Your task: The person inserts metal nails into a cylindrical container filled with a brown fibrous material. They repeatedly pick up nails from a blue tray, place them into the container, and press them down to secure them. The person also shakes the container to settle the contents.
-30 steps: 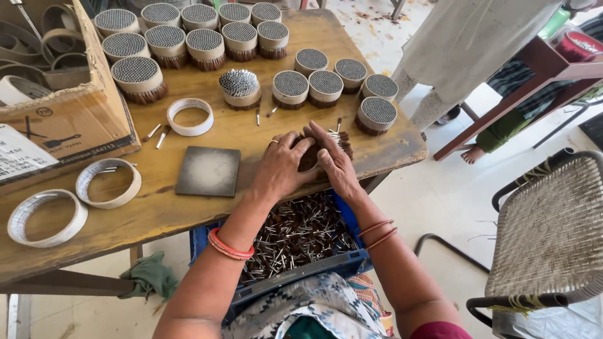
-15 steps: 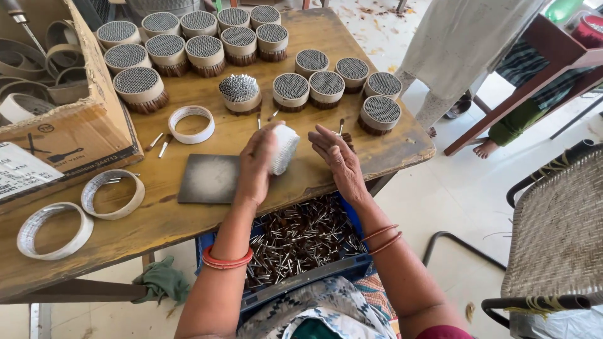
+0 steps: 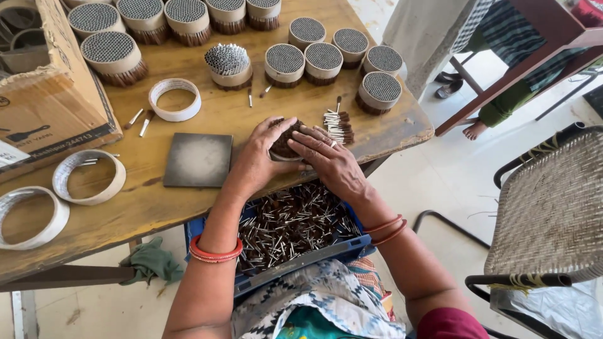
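we count eleven filled paper rings [image 3: 284, 63] standing on the surface [image 3: 188, 201], three empty white rings [image 3: 174, 99], one dark square plate [image 3: 198, 159], one cardboard box [image 3: 50, 119], one blue crate [image 3: 295, 254] of loose sticks, and two hands [image 3: 257, 157].

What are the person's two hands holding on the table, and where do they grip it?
Left hand and right hand clasp a ringed bundle of small tubes by its sides.

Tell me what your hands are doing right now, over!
Left hand and right hand both cupping a round bundle of small sticks on the wooden table. Loose sticks beside it. Nothing blocking.
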